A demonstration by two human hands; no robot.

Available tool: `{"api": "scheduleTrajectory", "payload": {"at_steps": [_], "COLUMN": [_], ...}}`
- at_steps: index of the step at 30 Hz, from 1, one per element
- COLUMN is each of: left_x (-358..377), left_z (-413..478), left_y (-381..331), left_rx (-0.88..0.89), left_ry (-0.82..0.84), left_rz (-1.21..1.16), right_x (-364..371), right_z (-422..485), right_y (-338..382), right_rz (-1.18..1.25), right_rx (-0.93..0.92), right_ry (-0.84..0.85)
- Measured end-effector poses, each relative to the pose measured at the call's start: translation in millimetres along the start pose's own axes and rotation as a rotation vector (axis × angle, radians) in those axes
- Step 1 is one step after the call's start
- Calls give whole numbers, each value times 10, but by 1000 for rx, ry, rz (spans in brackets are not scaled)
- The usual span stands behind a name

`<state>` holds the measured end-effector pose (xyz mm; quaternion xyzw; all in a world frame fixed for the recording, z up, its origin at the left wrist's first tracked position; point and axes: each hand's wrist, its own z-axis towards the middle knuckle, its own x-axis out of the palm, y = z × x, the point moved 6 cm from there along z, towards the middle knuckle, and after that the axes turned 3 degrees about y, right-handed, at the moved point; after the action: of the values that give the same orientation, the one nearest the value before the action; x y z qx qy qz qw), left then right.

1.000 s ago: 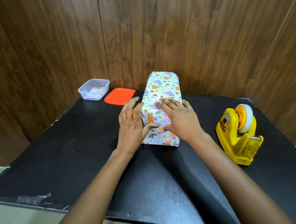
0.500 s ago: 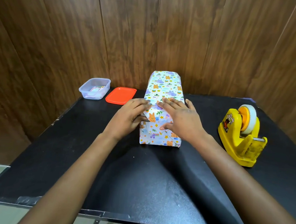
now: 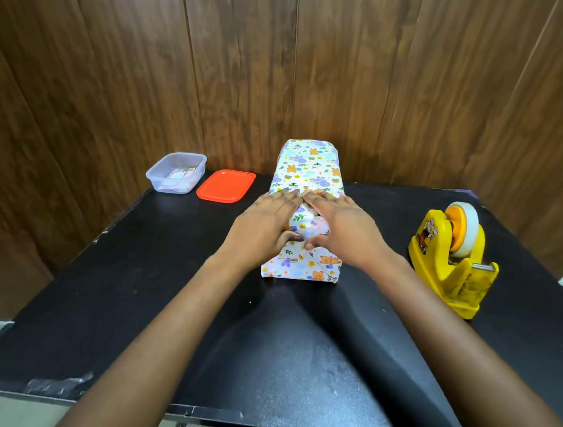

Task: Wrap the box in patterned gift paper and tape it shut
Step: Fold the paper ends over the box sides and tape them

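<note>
The long box wrapped in white cartoon-animal gift paper (image 3: 308, 167) is found lying at the middle of the black surface (image 3: 163, 288), lengthwise toward the wall. It is pressed from above by the left hand (image 3: 265, 225) and the right hand (image 3: 344, 229), fingers (image 3: 285, 196) stretched straight, nothing gripped, thumbs laid toward the near end. The paper is judged thin, slick and easily creased, the box light and stiff; hold is best taken along the firm long sides, not the folded ends.

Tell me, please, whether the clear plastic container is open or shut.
Open: the clear plastic container has no lid on; an orange lid lies flat beside it.
</note>
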<state>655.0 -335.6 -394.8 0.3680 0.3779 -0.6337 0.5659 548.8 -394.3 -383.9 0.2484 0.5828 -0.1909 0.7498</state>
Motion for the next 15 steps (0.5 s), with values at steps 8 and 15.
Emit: {"api": "scheduleTrajectory", "payload": {"at_steps": [8, 15], "left_x": [-3, -38], "left_z": [-7, -27], "left_y": [-2, -29], "left_rx": [-18, -35], "left_ry": [-11, 3], "left_rz": [36, 55], "right_x": [-82, -78], "right_z": [38, 34], "right_y": [-98, -108], "right_rz": [210, 209], "right_rx": [-5, 14], "right_ry": [140, 129]}}
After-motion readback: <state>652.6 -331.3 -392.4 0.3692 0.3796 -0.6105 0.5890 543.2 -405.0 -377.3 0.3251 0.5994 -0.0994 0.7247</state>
